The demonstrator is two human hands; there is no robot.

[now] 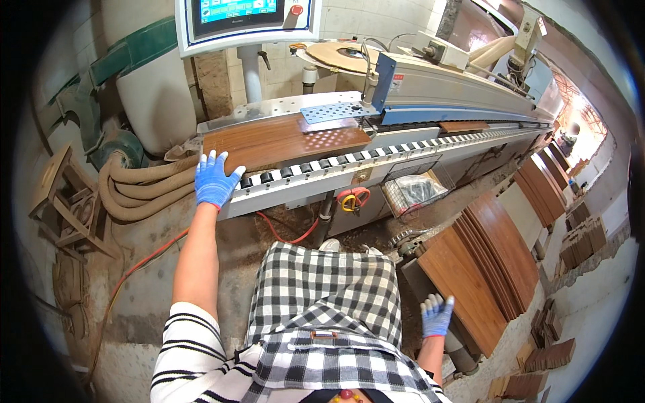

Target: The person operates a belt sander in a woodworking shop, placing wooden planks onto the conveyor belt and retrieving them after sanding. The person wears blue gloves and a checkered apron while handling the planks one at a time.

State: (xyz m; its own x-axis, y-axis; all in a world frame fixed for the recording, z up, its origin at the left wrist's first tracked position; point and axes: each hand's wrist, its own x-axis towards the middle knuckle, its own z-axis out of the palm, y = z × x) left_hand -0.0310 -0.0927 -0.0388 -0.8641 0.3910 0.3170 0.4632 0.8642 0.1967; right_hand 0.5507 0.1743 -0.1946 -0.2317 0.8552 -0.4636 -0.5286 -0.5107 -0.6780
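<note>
My left hand [218, 180], in a blue and white glove, lies open with fingers spread on the near left end of a brown wood-grain board [269, 142]. That board rests flat on the infeed of a long edge-banding machine, along its row of black and white rollers [316, 165]. Low at my right side, my right hand [437, 314] wears the same kind of glove. Its fingers are apart with nothing visible in them. Beside it is the near edge of a brown panel [463, 285] leaning in a stack; I cannot tell whether they touch.
A control screen [236, 15] with a red button stands above the machine. Thick ribbed hoses [144, 195] and a wooden stool [57, 195] are at the left. Beneath the rollers hang a wire basket [413, 191] and orange-handled scissors [351, 200]. More panels [541, 188] stand at the right.
</note>
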